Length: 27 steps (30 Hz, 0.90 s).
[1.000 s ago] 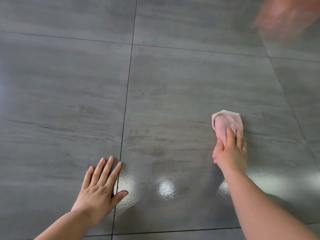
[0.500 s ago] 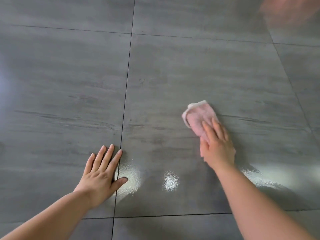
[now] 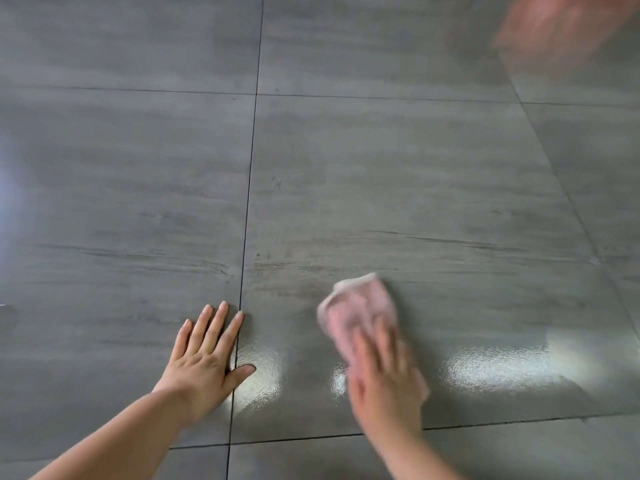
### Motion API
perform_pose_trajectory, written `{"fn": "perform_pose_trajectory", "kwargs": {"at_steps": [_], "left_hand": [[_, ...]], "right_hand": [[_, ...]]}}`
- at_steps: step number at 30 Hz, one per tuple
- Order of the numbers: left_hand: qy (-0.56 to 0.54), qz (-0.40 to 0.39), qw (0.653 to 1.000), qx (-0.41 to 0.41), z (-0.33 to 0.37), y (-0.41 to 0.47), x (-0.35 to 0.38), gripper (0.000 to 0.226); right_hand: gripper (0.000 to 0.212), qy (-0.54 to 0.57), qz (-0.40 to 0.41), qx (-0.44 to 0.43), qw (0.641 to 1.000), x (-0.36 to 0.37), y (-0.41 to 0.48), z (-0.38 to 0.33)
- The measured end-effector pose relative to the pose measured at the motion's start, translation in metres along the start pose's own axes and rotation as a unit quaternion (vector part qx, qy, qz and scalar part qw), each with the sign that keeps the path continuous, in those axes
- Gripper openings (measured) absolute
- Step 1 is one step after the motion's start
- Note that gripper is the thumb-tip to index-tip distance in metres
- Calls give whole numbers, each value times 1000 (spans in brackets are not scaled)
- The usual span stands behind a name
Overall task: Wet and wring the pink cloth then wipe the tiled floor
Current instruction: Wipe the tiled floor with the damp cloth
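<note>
The pink cloth (image 3: 356,306) lies bunched on the grey tiled floor (image 3: 381,168), blurred by motion. My right hand (image 3: 384,379) lies on top of its near part with fingers laid forward, pressing it down on the tile. My left hand (image 3: 204,358) rests flat on the floor to the left, fingers spread, its thumb across a dark grout line (image 3: 247,209). It holds nothing. The floor shines with wet patches (image 3: 495,368) near both hands.
A blurred orange-pink object (image 3: 561,19) sits at the top right corner. Large grey tiles with thin dark grout lines stretch away ahead and to the left.
My right hand has slid the pink cloth leftward and nearer, from the right part of the tile toward its middle. My left hand stays planted on the floor.
</note>
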State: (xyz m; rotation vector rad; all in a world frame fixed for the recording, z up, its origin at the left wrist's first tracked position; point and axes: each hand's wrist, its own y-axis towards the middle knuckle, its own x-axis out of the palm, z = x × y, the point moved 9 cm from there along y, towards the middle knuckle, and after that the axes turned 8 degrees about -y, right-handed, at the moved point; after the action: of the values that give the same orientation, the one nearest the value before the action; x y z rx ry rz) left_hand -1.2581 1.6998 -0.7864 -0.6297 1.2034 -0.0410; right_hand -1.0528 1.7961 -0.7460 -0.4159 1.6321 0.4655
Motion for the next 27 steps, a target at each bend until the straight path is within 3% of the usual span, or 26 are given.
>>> {"fn": "perform_pose_trajectory", "kwargs": {"at_steps": [1, 3, 6, 9, 11, 14, 15, 17, 19, 22, 25, 27], "left_hand": [[-16, 54, 998, 4, 0, 2, -9, 117], [-8, 18, 1000, -9, -1, -2, -8, 119], [-27, -4, 999, -24, 1, -6, -12, 104], [-30, -20, 999, -33, 2, -16, -17, 88], [-59, -12, 997, -40, -5, -30, -18, 90], [-124, 34, 989, -67, -23, -69, -12, 114], [-141, 35, 986, -78, -27, -81, -6, 119], [-151, 23, 984, -91, -34, -94, 6, 121], [-149, 7, 984, -99, -36, -94, 10, 121], [-128, -12, 985, -115, -34, -93, 11, 104], [-127, -13, 985, -115, -34, -94, 9, 94], [-127, -12, 986, -110, -34, -94, 6, 90]], "right_hand": [[48, 11, 5, -73, 997, 0, -8, -24], [48, 4, -5, -186, 983, 3, -16, -50], [49, -24, -12, -188, 982, 2, -15, -12], [51, 9, -56, -1, 998, -3, -23, 91], [65, -2, -48, 106, 993, -15, -42, 161], [85, 54, -54, 362, 929, -29, -88, 223], [85, 70, -49, 414, 906, -29, -100, 221], [80, 73, -68, 429, 898, -23, -108, 186], [68, 41, -69, 331, 940, -17, -99, 132], [53, -20, -88, 57, 994, -4, -90, 20], [59, -45, -136, -216, 966, 9, -108, -76], [58, -39, -155, -307, 938, 13, -115, -97]]}}
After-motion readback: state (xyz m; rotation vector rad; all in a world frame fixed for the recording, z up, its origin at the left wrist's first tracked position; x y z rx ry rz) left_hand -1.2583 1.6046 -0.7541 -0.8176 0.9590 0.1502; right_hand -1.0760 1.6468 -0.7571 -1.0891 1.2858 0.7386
